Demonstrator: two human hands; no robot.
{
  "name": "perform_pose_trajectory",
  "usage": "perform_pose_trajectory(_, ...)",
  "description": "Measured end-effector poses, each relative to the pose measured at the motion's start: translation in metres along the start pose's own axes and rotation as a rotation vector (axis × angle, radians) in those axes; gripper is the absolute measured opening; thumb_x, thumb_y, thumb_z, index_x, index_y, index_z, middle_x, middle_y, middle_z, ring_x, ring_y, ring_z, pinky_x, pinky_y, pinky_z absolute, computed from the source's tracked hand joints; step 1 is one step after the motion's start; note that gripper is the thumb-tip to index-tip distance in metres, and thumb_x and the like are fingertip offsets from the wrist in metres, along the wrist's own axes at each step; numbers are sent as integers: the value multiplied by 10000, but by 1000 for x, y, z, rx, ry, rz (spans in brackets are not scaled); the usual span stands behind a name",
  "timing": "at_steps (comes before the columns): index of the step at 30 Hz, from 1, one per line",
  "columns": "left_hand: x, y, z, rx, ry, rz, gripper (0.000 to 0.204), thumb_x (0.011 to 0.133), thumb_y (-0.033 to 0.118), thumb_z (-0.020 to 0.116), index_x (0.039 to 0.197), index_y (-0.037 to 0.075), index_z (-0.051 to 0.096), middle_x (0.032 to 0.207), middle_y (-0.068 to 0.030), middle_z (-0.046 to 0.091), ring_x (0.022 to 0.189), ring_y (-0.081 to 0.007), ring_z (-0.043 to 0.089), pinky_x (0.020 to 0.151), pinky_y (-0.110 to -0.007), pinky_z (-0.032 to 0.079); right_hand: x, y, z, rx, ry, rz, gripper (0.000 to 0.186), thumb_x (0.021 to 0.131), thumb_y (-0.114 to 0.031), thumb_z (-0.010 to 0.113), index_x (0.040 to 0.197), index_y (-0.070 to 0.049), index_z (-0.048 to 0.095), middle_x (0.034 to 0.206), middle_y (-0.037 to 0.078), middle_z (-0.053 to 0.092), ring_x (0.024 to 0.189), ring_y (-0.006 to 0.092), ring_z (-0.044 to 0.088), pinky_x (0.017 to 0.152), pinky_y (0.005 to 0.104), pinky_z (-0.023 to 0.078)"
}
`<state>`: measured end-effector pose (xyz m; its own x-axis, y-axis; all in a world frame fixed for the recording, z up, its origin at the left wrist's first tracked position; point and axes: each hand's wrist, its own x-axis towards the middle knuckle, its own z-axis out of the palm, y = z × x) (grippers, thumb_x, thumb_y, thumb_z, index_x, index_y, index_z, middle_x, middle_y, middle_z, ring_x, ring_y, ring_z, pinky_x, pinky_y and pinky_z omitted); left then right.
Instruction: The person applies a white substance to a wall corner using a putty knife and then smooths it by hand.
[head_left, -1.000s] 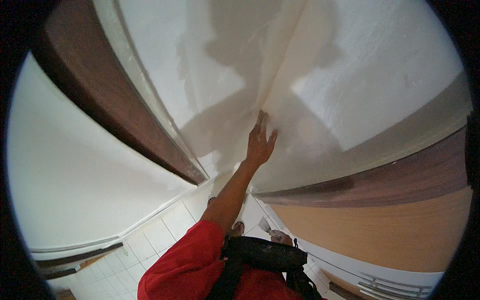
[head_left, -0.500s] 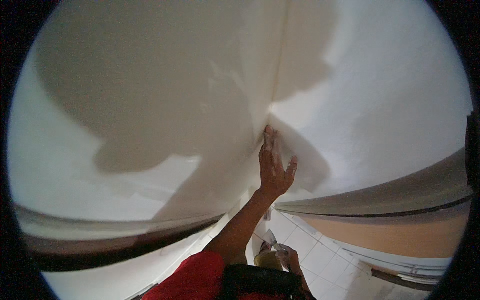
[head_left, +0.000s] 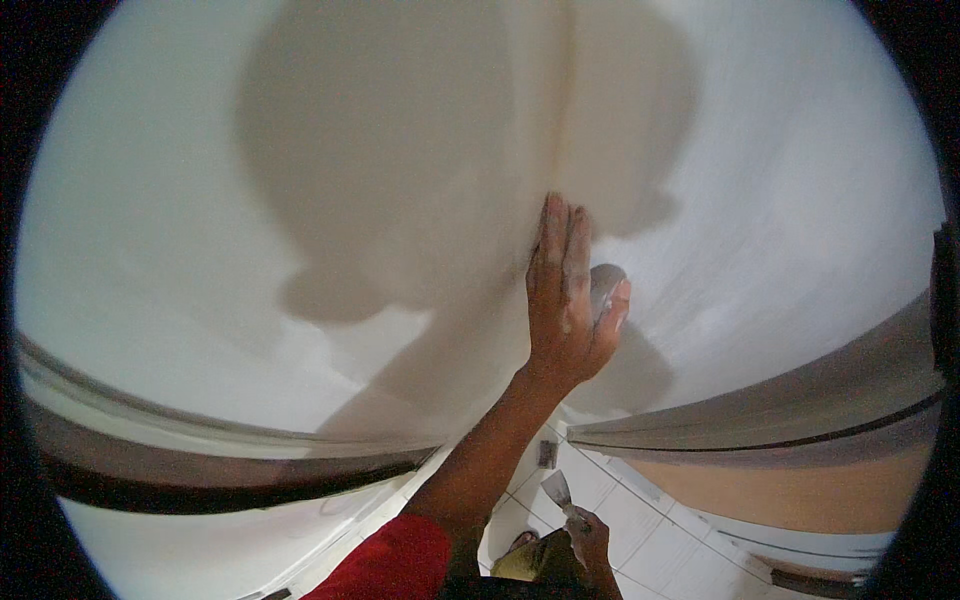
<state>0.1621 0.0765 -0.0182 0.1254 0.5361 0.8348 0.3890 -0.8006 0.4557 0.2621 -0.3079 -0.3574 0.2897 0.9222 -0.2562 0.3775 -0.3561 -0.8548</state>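
Where two pale walls meet in an inside corner (head_left: 563, 120), my left hand (head_left: 565, 290) lies stretched out along the joint. Its fingers are extended upward and the thumb is spread to the right. White residue coats the fingers, and I make out no tool in that hand. Lower down, near my body, my right hand (head_left: 592, 538) is closed round the handle of a putty knife (head_left: 557, 489). The knife's flat blade points up and to the left, away from the wall.
Dark-edged ledges or trim bands run along the left wall (head_left: 230, 485) and the right wall (head_left: 760, 425). White floor tiles (head_left: 640, 530) show below, with a small grey-brown block (head_left: 547, 454) near the corner. My foot (head_left: 523, 541) stands beneath. Large shadows fall across both walls.
My left hand has slid upward along the corner and looks larger in view. My right hand, still gripping the putty knife, appears slightly lower and further right. The shadows on the walls have shifted.
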Motion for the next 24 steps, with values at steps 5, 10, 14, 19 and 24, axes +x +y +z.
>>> perform_pose_trajectory(5,-41,-12,34,116,37,43,766,1045,351,497,1592,-92,192,1650,-370,133,1530,-520,193,1242,-576,162,16,58,7,-58,20,-111,399,954,-205,728,1291,3,681,849,63,743,661,89,616,561,267,479)
perform_pose_trajectory(10,-57,-27,55,113,193,273,754,1047,316,518,1604,-64,181,1652,-341,146,1539,-493,182,1245,-574,184,32,54,24,252,5,131,346,937,-237,757,1163,16,692,866,74,742,681,140,630,634,310,509)
perform_pose_trajectory(14,-88,-43,66,155,173,278,745,1053,289,529,1595,-88,183,1650,-353,146,1530,-519,183,1239,-561,207,64,117,43,242,80,15,330,914,-261,788,1057,21,691,857,79,732,710,183,637,702,357,524)
perform_pose_trajectory(19,-125,-59,79,209,60,159,815,1041,323,563,1599,-87,134,1651,-352,119,1536,-496,182,1256,-540,205,90,69,-13,117,195,-280,329,882,-242,819,1057,0,679,863,71,694,797,155,635,704,343,522)
perform_pose_trajectory(24,-161,-63,82,201,-61,42,849,1023,305,593,1607,-72,107,1672,-324,88,1557,-455,159,1266,-498,218,103,-69,-92,73,398,-676,290,846,-118,827,1075,-17,681,964,84,712,860,154,651,797,344,542)
